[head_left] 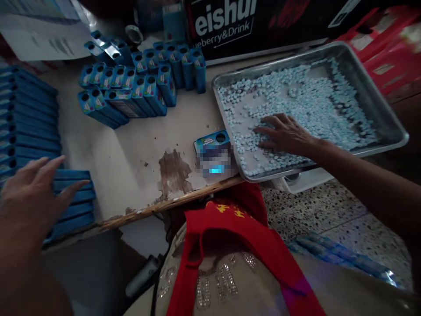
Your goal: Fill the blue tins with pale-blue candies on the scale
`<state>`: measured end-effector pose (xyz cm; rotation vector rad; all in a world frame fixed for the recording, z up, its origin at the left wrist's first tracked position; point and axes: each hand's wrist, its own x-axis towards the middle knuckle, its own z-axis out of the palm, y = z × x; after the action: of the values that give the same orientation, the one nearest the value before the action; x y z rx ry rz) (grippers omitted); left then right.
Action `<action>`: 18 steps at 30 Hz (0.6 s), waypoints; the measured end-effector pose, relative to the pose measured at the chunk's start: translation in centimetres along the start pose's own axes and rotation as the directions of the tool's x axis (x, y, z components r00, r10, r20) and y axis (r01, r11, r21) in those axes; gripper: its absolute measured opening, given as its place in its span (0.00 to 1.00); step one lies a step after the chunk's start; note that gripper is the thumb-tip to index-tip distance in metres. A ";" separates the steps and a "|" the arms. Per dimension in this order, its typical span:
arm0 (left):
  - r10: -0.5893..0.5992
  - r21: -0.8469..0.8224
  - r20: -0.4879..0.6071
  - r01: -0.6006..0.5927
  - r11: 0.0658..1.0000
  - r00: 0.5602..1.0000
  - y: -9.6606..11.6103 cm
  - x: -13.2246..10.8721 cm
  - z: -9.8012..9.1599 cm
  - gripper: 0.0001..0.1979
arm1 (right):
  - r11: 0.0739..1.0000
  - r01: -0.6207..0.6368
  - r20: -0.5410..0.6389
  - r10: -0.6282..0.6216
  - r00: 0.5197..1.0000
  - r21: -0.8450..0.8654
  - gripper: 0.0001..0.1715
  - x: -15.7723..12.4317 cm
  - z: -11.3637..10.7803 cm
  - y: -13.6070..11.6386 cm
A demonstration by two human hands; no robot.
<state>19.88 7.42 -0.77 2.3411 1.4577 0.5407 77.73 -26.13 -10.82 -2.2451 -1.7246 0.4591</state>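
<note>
My left hand [34, 193] is at the lower left, thumb and fingers apart, over stacked flat blue packs [77, 193]. It holds nothing that I can see; whether the palm touches the packs is hidden. My right hand [284, 134] reaches into a metal tray [391, 118], fingers spread on small pale blue tablets [315, 101]. Some fingertips are sunk among the tablets. Close to the tray's left side stands a single blue pack [210, 140] with a dark round hole in its top; its front is blurred out.
Several upright blue packs [138, 94] stand in rows at the table's back. A black carton [226, 26] rises behind them. Red plastic bags [378, 57] lie beyond the tray. The worn wooden table edge [177, 202] runs before my red apron [237, 215]. Beneath the tray is a white container [307, 182].
</note>
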 end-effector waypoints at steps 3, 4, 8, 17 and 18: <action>0.122 0.022 0.042 -0.123 0.992 0.992 3.1 -1.4 2.0 0.39 | 0.998 -0.054 0.043 0.054 0.998 0.015 0.14 1.0 0.2 -0.7; 0.146 0.017 0.047 -0.147 0.989 0.988 3.7 -1.8 2.9 0.39 | 0.997 -0.079 0.050 0.078 0.996 0.020 0.18 1.1 0.4 -1.1; 0.257 -0.021 -0.032 -0.258 0.966 0.966 6.3 -2.9 7.5 0.26 | 0.920 -0.244 -0.075 0.279 0.957 0.306 0.21 1.0 0.8 -1.9; 0.248 -0.549 0.063 -0.174 0.817 0.967 18.6 -4.2 21.0 0.39 | 0.485 -0.191 -0.012 0.384 0.923 0.854 0.28 2.4 0.3 -1.9; 0.257 -0.579 0.104 -0.152 0.801 0.961 19.7 -4.0 21.7 0.35 | 0.500 -0.165 -0.045 0.381 0.923 0.850 0.29 2.4 0.6 -2.4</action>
<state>44.02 -6.14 -11.11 2.0002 0.8092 0.6902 75.94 -23.19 -10.60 -1.7061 -0.7109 0.8407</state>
